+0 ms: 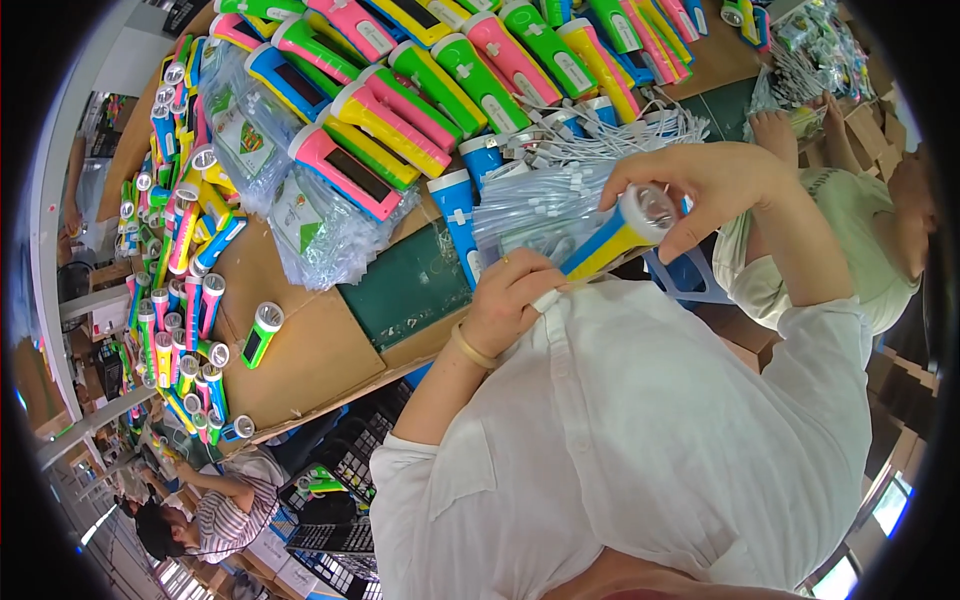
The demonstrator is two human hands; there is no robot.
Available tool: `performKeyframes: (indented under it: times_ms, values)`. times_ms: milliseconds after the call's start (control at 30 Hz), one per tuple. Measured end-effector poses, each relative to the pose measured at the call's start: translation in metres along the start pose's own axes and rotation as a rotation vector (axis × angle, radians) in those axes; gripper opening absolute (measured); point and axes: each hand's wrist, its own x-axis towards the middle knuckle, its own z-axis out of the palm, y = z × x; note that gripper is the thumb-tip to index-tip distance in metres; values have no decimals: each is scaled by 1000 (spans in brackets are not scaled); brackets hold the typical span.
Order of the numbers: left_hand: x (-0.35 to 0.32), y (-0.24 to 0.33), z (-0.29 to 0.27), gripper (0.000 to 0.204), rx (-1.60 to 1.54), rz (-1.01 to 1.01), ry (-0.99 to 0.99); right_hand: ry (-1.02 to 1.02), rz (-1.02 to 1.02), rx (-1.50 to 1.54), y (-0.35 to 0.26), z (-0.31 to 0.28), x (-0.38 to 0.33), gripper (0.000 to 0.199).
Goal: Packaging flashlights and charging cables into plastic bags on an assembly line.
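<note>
A blue and yellow flashlight [604, 246] with a white head and clear lens is held slantwise in front of my white shirt. My left hand [512, 300] is closed at its tail end, with a small white piece showing by the fingers. My right hand [712, 196] curves around the lens end, fingers on one side and thumb on the other. Beyond the flashlight lie clear plastic bags [545, 205] and a bundle of white cables [620, 145]. Close to my left hand, a blue flashlight [456, 215] rests on the table's green surface [400, 290].
Rows of colourful flashlights [480, 75] are stacked at the back. More flashlights [190, 330] crowd the left side, with one green flashlight [263, 335] apart on the cardboard [310, 370]. Packed bags [320, 225] lie between. Black crates [340, 540] stand below; other people sit left and right.
</note>
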Motion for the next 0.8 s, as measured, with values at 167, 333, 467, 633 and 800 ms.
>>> performKeyframes:
  times_ms: [167, 333, 467, 633, 800]
  values:
    - [5, 4, 6, 18, -13, 30, 29, 110, -294, 384, 55, 57, 50, 60]
    - [-2, 2, 1, 18, 1, -28, 60, 306, -278, -90, 42, 66, 50, 46]
    - [-1, 2, -7, 21, -31, -10, 92, 214, -59, -555, 20, 61, 39, 37]
    - [14, 4, -6, 20, 19, 81, 24, 213, -81, -831, 29, 100, 70, 26]
    - [4, 1, -8, 22, 92, 41, 65, 592, -73, -569, 51, 39, 53, 17]
